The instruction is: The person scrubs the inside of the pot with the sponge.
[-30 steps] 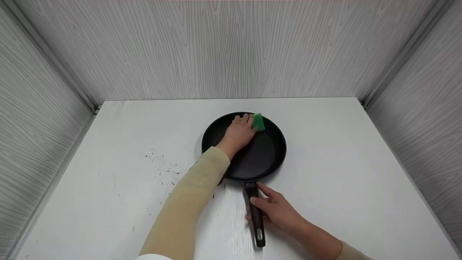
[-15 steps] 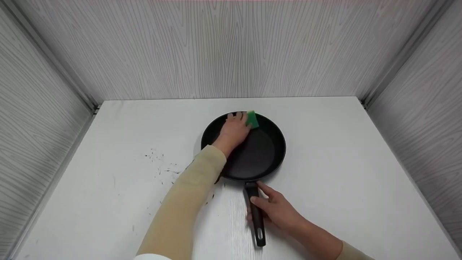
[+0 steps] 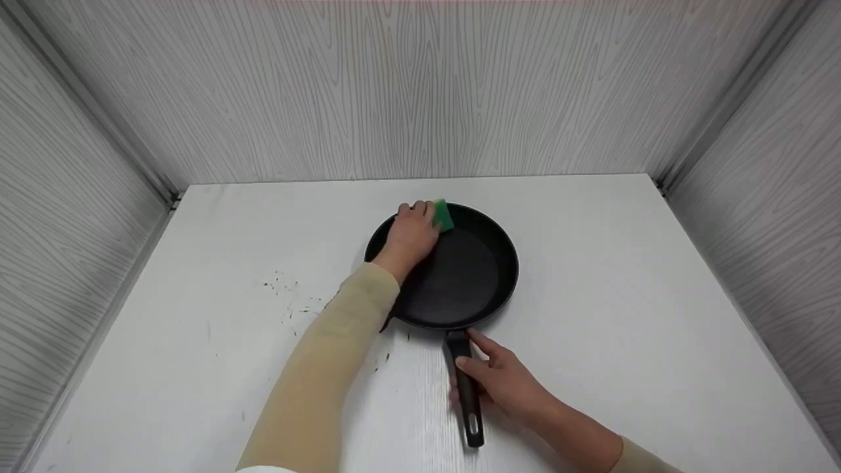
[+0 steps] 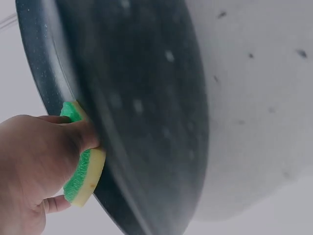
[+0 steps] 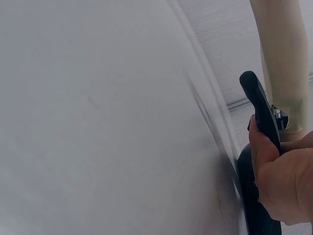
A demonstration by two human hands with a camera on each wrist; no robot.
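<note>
"Well, what has just changed around the left hand [image 3: 414, 233]?"

"It has moved leftward along the far inner wall of the black, round frying pan [image 3: 460, 279], and the green-and-yellow foam sponge [image 3: 444, 217] has moved together with it. The sponge is just to the right of its fingers, green face upward."

"And how does this hand hold it?"

"Fingers and thumb are bent and pinch the sponge. In the left wrist view, its yellow layer is toward the pan."

"Then the right hand [image 3: 509, 381]?"

"It is wrapped around the long black handle [image 3: 470, 410], with the forefinger stretched toward the pan. This grip looks the same as one second ago, and the pan, ahead of this hand, has hardly shifted."

"What does it mean for the work?"

"In my judgement, the wiping follows the wall while the pan is kept steady. Whether the surface becomes cleaner, I cannot tell. Beside the beige left sleeve [image 3: 315, 368], dark specks [image 3: 387, 357] are on the white table [image 3: 624, 295]."
</note>
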